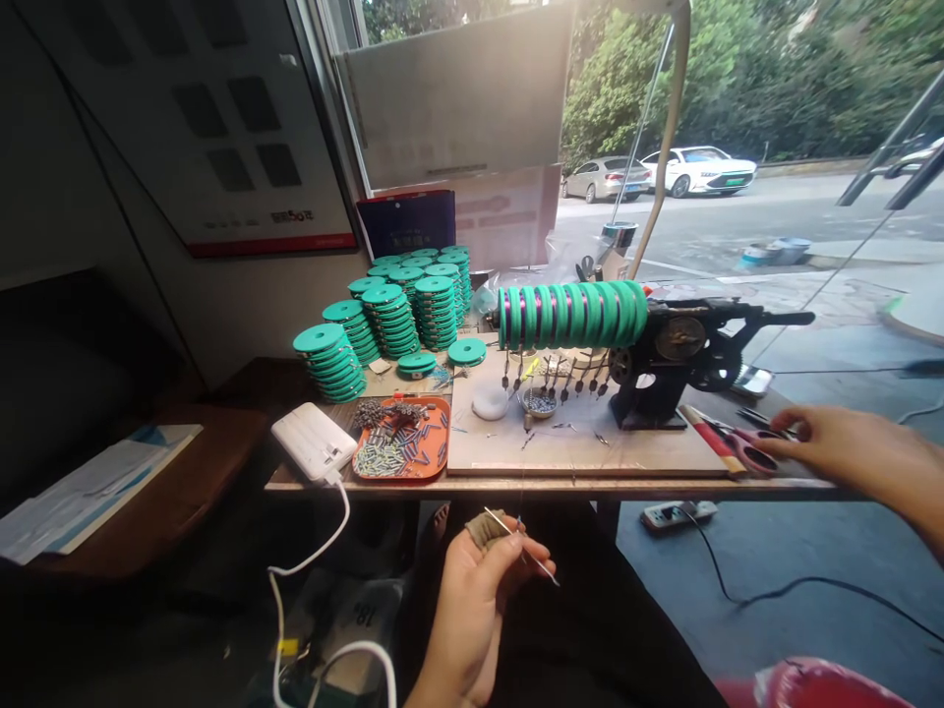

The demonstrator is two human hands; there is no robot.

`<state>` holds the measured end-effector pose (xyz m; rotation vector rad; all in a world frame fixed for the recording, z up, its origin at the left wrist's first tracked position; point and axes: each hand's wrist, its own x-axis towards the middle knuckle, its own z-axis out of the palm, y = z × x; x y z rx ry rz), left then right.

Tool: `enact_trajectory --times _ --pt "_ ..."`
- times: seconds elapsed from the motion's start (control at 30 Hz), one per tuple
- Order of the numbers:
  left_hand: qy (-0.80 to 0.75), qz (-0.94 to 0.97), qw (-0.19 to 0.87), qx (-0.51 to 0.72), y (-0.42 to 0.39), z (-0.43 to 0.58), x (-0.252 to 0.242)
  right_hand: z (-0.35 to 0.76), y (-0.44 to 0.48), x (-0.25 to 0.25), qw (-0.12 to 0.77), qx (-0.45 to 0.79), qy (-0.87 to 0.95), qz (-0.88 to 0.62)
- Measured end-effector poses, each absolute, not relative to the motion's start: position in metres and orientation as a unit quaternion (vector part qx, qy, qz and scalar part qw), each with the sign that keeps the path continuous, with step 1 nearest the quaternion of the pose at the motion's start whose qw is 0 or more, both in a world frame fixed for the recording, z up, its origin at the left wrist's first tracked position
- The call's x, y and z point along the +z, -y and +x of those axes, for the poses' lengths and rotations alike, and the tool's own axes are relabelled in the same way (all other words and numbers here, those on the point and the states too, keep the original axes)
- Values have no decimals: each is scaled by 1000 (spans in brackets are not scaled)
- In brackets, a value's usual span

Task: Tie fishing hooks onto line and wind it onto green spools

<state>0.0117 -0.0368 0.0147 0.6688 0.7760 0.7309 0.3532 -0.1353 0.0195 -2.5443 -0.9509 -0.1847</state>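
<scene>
My left hand (483, 580) is closed in front of the table edge, pinching a thin pale needle-like rod (542, 567). One finger of it has a tan wrap (485, 529). A fine line seems to run from these fingers up towards the board. At the table's right end, my right hand (848, 447) has its fingers curled down by the scissors (753, 454); a slim dark tool (756, 417) lies right beside them. What those fingers grip is hidden. Green spools (571, 315) sit in a row on a black cranked winder (682, 344), with dark weights hanging below.
Stacked green spools (390, 320) stand at the back left. An orange tray (442, 442) holds small metal parts, beside a white power bank (314, 442) with a cable. A small bowl (539, 403) rests on the board (649, 454). A power strip (678, 513) lies below right.
</scene>
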Motion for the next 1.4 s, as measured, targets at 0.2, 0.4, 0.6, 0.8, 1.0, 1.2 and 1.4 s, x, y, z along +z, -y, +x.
enact_trajectory --times 0.2,0.4,0.6,0.8,1.0,1.2,1.4 --pt "-327 333 811 353 38 14 16 215 104 32 376 268 545 -700" --pt "-296 354 809 365 33 19 12 157 68 25 471 322 542 -617" --pt "-336 417 764 360 19 30 7 167 41 38 393 107 596 -692" --pt "-343 470 744 329 10 36 5 172 0 43 267 58 565 -779" --pt "-399 683 528 310 5 22 6 169 -19 31 239 74 542 -802" --pt "-353 877 145 291 -37 28 16 176 3 28 308 107 555 -765" --pt "-289 901 149 288 -55 49 7 184 21 22 353 107 548 -751"
